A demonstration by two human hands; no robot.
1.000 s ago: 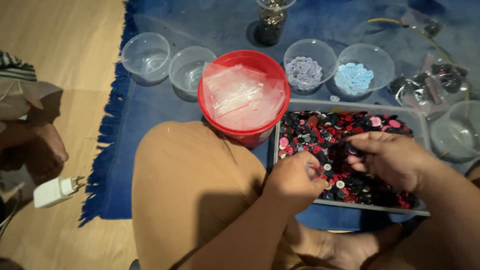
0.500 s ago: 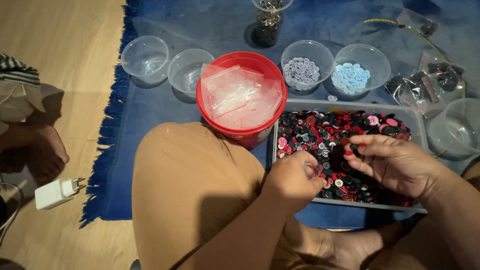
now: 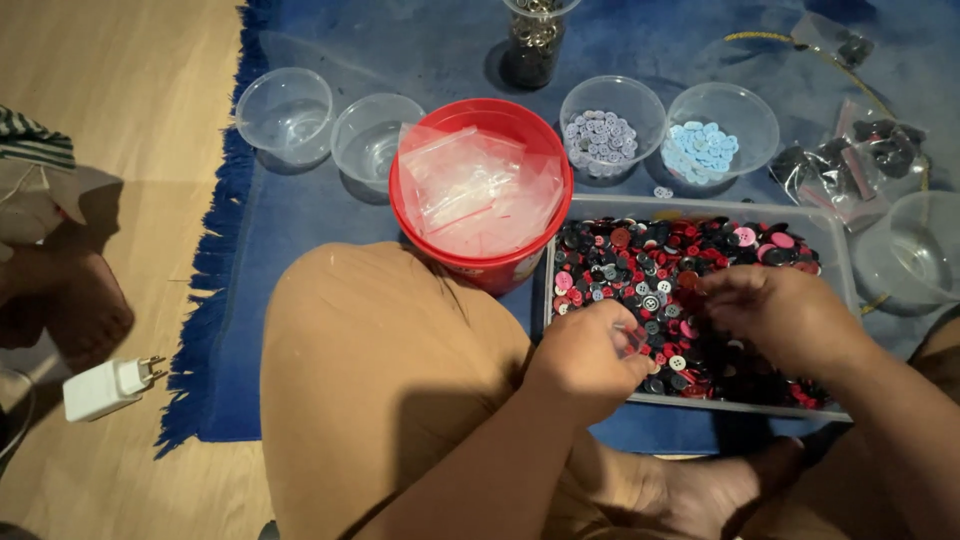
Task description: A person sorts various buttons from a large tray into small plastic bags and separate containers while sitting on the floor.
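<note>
Clear tray (image 3: 840,250) on the blue rug (image 3: 300,230), heaped with small round buttons (image 3: 640,265): black, dark red, some pink and white. Left hand (image 3: 590,355) curled over the tray's near edge, pinching something small and clear. Right hand (image 3: 780,315) loosely curled, fingertips in the buttons; its grip cannot be told.

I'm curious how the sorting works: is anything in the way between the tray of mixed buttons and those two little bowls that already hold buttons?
Nothing visible is. The bowl of grey buttons and bowl of light blue buttons sit just beyond the tray, with only one stray button on the blue rug between. Both hands are over the buttons.
</note>
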